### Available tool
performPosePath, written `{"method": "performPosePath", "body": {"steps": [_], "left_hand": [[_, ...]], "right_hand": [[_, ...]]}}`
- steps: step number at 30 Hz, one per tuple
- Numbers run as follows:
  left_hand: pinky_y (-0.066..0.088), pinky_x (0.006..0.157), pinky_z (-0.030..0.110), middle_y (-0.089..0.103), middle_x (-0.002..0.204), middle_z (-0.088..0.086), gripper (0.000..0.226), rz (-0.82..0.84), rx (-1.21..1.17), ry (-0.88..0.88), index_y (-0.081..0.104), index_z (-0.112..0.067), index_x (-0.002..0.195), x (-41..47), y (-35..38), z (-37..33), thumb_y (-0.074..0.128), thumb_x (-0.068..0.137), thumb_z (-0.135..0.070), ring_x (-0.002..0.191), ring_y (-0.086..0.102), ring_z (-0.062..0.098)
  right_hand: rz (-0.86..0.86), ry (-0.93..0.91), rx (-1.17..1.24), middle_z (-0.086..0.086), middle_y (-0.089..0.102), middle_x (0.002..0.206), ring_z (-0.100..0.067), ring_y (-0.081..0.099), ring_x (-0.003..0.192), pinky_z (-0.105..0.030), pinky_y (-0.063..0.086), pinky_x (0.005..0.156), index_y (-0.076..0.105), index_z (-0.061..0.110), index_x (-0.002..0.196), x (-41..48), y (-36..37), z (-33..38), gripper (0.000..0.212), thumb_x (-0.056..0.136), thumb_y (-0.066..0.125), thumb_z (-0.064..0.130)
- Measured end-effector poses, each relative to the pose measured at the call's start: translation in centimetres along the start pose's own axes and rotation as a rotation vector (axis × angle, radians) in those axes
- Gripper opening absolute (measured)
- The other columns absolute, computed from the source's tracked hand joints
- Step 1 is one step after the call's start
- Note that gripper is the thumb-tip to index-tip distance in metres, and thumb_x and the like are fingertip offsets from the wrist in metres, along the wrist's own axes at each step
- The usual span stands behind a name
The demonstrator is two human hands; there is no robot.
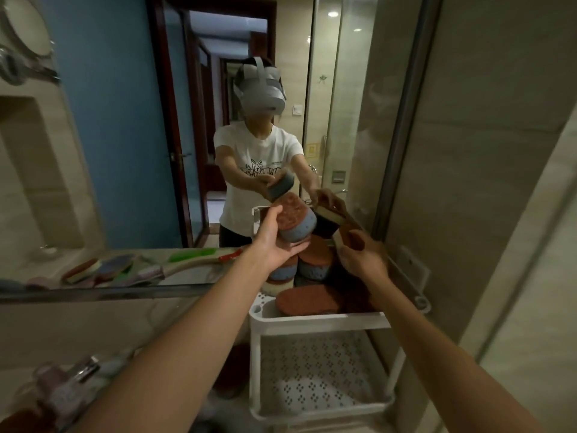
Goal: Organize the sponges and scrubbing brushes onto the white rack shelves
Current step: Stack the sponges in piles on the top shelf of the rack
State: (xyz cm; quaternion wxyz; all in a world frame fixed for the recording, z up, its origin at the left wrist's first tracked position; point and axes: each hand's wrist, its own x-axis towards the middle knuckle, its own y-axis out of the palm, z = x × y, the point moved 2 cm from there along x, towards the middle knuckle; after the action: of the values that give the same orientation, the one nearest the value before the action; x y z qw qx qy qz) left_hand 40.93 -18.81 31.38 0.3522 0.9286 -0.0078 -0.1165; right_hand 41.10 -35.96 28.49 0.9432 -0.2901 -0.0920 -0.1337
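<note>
Filling the white plastic rack (pixel 254 364) looks about half done, judging from where things lie. Its top shelf (pixel 318 321) is crowded. A flat rust-red oval sponge (pixel 307 300) lies at the front. Behind it is a pile of rust-red and blue-grey sponges (pixel 315 262), right at the mirror (pixel 125 151), where pile and reflection run together.

The left hand (pixel 274 242) grips a thick rust-red and blue-grey sponge (pixel 296 223) above that pile, with fingers and thumb curled round its sides. Just beside it, the right hand (pixel 359 257) holds a brown sponge with a cream layer (pixel 351 237). Motion blur hides how the fingers sit on it. Both sponges are above the top shelf and not yet set down.

The lower shelf (pixel 312 370) shows its perforated floor, and I can make out no sponge or brush on it.

More work remains on the table (pixel 109 320). The mirror reflects several flat sponges (pixel 81 270) and a green-bristled scrubbing brush with a pale handle (pixel 193 256) lying there. The smeared things at the table's near left corner (pixel 62 392) are too blurred to name. No brush is visible on the rack, so the brushes probably all remain to be moved, and the lower shelf seems the likely place for them.
</note>
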Motion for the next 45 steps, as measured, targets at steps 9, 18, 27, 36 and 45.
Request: {"method": "performPosePath", "body": {"steps": [9, 18, 27, 36, 45], "left_hand": [[0.034, 0.106, 0.047, 0.038, 0.144, 0.021, 0.052, 0.028, 0.011, -0.088, 0.039, -0.009, 0.138, 2.2, -0.9, 0.7, 0.039, 0.096, -0.040, 0.130, 0.041, 0.035], [0.037, 0.104, 0.047, 0.041, 0.142, 0.021, 0.051, 0.027, -0.008, -0.097, 0.042, -0.009, 0.136, 2.2, -1.3, 0.6, 0.044, 0.094, -0.037, 0.129, 0.043, 0.035], [0.044, 0.092, 0.039, 0.054, 0.134, 0.015, 0.042, 0.024, 0.137, -0.066, 0.048, -0.010, 0.132, 1.8, -0.2, 0.7, 0.040, 0.096, -0.031, 0.122, 0.051, 0.028], [0.047, 0.088, 0.039, 0.057, 0.129, 0.018, 0.032, 0.090, 0.243, -0.064, 0.051, -0.006, 0.126, 1.4, 4.3, 2.2, 0.044, 0.096, -0.014, 0.119, 0.055, 0.029], [0.020, 0.113, 0.037, 0.018, 0.156, 0.007, 0.054, 0.182, 1.627, 0.397, 0.015, -0.020, 0.148, 3.7, 4.7, 4.8, 0.027, 0.099, -0.040, 0.144, 0.017, 0.025]], "right_hand": [[0.019, -0.093, -0.121, -0.009, 0.056, 0.133, -0.028, 0.051, 0.123, -0.039, 0.044, 0.101, 0.060, 0.021, 0.123, 1.3, 1.4, -0.3, 0.040, 0.086, 0.061, 0.036], [0.183, -0.144, -0.415, -0.012, 0.039, 0.146, -0.035, 0.035, 0.133, -0.042, 0.030, 0.111, 0.047, 0.025, 0.135, 1.3, 2.6, -1.2, 0.043, 0.099, 0.029, 0.039], [0.293, -0.138, -0.563, -0.008, 0.021, 0.153, -0.032, 0.010, 0.143, -0.050, 0.011, 0.116, 0.043, 0.029, 0.136, 1.0, 1.4, 0.1, 0.043, 0.094, 0.036, 0.030], [0.130, -0.405, -0.106, 0.005, 0.048, 0.106, -0.010, 0.051, 0.096, -0.020, 0.043, 0.074, 0.040, 0.025, 0.103, -1.5, -0.8, 0.6, 0.039, 0.076, 0.068, 0.023], [-0.134, -0.113, -0.208, -0.019, 0.041, 0.136, -0.033, 0.044, 0.121, -0.037, 0.039, 0.100, 0.042, 0.018, 0.137, 0.2, -3.4, -1.8, 0.045, 0.093, 0.049, 0.019]]}}
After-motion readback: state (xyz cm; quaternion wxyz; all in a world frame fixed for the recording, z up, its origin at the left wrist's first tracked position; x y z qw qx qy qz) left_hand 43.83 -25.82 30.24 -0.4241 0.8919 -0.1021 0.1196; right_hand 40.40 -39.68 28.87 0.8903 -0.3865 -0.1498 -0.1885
